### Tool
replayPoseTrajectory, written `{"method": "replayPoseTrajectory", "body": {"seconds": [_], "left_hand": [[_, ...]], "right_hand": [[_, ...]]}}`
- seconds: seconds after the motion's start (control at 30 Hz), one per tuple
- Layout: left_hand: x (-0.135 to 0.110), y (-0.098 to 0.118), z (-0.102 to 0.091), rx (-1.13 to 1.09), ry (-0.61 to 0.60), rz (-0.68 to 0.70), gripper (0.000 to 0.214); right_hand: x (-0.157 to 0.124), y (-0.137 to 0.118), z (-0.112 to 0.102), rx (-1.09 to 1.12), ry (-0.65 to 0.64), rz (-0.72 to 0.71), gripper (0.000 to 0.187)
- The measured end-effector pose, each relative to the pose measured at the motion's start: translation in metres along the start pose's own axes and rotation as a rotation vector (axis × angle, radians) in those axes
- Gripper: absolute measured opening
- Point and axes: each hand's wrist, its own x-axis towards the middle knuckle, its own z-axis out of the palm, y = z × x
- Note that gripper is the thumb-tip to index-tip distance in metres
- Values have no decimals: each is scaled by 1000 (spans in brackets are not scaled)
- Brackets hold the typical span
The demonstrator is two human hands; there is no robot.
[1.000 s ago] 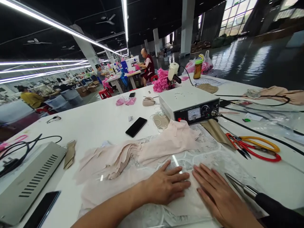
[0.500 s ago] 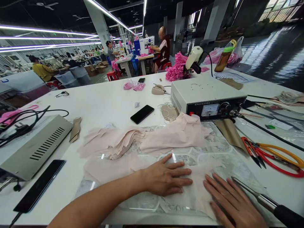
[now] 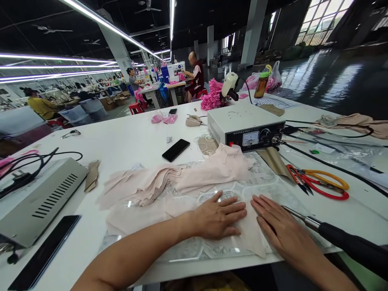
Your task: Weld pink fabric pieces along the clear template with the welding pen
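Observation:
My left hand lies flat, fingers stretched out, on a pale pink piece of fabric spread over a clear patterned mat. My right hand lies flat beside it, palm down on the same fabric and mat. A heap of several more pink fabric pieces sits just behind my hands. A black-handled metal-tipped tool rests right of my right hand, untouched.
A white control box with a dial stands behind the fabric. Red and yellow scissors lie at right, a black phone mid-table, a grey vented box and second phone at left. Other people work at distant tables.
Both hands stayed flat on the fabric; my right hand slid slightly outward then back beside the left. The view shifted with my head.

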Motion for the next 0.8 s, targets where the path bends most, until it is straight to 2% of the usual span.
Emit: {"method": "replayPoseTrajectory", "body": {"seconds": [0.23,0.4,0.53,0.63,0.73,0.8], "left_hand": [[-36,3,-6,-23,43,-64,43],[-61,5,-7,15,81,-137,44],[-73,5,-4,19,93,-155,45],[-78,5,-5,15,115,-159,41],[-81,5,-11,27,152,-206,36],[-83,5,-16,56,183,-307,32]], "right_hand": [[-3,1,-3,-18,-6,19,40],[-3,-9,-3,-19,6,-26,45],[-10,-18,-3,16,-40,-123,44],[-12,-17,-8,43,-46,-89,43],[-9,-6,-12,65,44,9,39],[-4,5,-8,82,135,51,36]]}}
